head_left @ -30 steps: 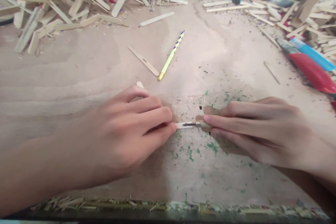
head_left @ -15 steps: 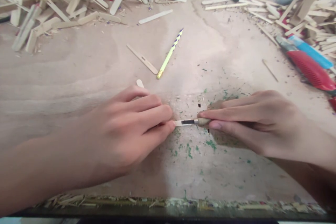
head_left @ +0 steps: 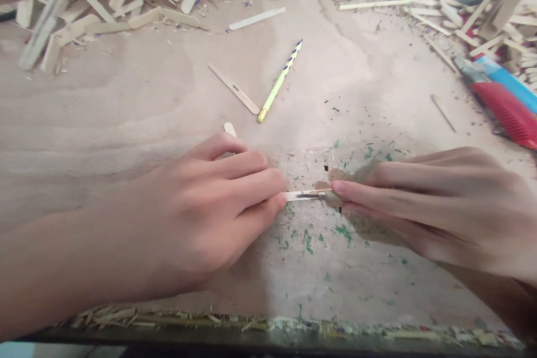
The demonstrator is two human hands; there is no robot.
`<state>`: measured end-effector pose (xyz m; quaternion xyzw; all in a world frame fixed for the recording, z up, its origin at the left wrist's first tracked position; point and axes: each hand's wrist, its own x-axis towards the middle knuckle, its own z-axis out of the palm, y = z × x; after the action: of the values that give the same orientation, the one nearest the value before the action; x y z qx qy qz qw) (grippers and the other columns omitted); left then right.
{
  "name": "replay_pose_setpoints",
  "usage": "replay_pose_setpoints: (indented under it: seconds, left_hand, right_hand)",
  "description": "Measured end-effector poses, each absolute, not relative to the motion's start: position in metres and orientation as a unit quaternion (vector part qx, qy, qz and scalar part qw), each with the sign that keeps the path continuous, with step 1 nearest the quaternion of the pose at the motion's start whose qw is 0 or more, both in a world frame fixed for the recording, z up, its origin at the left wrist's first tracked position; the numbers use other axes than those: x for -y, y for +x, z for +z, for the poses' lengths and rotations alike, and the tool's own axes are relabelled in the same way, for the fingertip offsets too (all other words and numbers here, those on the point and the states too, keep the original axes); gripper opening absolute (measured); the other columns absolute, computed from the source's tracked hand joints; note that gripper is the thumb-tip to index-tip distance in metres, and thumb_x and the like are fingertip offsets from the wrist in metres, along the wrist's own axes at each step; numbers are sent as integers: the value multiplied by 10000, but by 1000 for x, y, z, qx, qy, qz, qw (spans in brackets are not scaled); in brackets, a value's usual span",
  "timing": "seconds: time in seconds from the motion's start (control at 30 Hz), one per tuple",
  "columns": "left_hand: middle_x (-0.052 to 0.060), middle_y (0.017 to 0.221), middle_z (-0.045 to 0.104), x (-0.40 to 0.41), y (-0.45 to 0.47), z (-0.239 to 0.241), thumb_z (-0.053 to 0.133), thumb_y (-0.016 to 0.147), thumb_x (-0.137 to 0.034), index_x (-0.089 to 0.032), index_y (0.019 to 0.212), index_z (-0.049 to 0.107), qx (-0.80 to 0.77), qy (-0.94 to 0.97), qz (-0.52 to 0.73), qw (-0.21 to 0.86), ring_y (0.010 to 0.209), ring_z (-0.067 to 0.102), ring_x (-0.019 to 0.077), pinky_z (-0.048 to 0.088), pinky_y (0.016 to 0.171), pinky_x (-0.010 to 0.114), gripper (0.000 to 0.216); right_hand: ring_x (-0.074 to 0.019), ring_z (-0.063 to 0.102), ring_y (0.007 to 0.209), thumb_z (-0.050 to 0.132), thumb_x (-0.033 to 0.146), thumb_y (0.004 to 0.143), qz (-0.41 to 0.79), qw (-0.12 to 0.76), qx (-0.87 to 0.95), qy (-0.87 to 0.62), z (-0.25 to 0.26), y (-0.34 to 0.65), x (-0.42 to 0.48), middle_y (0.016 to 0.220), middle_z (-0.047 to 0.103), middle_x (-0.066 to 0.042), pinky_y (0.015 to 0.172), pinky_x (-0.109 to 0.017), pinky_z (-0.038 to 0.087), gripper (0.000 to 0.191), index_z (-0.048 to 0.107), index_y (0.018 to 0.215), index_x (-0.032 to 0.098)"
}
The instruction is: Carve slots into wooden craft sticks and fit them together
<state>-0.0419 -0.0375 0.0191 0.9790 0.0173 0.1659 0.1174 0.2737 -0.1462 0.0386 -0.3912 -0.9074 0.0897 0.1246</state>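
While the left hand [head_left: 226,201], loosely bunched, holds a pale stick [head_left: 291,196] down on the table [head_left: 138,100], the right hand [head_left: 440,207] pinches a small tool [head_left: 322,196], its dark blade [head_left: 308,196] over the stick's exposed end, among green specks [head_left: 344,231].

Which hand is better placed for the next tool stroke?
Likely the right hand: it grips the tool, tip at the stick. The left hand is occupied, its fingers on the stick.
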Motion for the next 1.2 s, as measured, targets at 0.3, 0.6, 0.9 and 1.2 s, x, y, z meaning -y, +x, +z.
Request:
replay_pose_setpoints:
  seconds: [0.3, 0.6, 0.9, 1.2]
  left_hand:
    - [46, 887, 634, 43, -41, 18, 587, 1104, -41, -149, 818, 719, -11, 979, 153, 136, 839, 590, 202, 463, 811, 447, 332]
    - [34, 888, 643, 42, -40, 19, 584, 1122, -66, -179, 809, 710, -8, 980, 152, 130, 829, 605, 193, 507, 826, 439, 356]
    - [48, 910, 680, 38, -43, 22, 527, 1120, -55, -183, 862, 735, 5, 981, 151, 119, 849, 657, 199, 513, 856, 426, 355]
    - [42, 917, 717, 35, -43, 24, 456, 1166, -111, -221, 855, 727, 5, 982, 152, 115, 863, 679, 213, 538, 865, 434, 427]
  right_hand:
    - [-151, 819, 747, 630, 209, 1167, 226, 186, 838, -460, 36, 258, 148, 1009, 879, -65, 577, -262, 615, 225, 834, 1247, 156]
    - [-172, 854, 770, 645, 202, 1160, 257, 195, 809, -491, 42, 251, 151, 1012, 889, -63, 552, -237, 655, 222, 859, 1202, 160]
    - [-162, 859, 802, 659, 209, 1157, 258, 200, 812, -485, 39, 257, 149, 1058, 893, -56, 600, -232, 662, 207, 844, 1238, 162]
    - [-128, 675, 561, 491, 245, 1221, 137, 156, 864, -459, 37, 257, 158, 865, 821, -28, 490, -352, 493, 283, 749, 1310, 172]
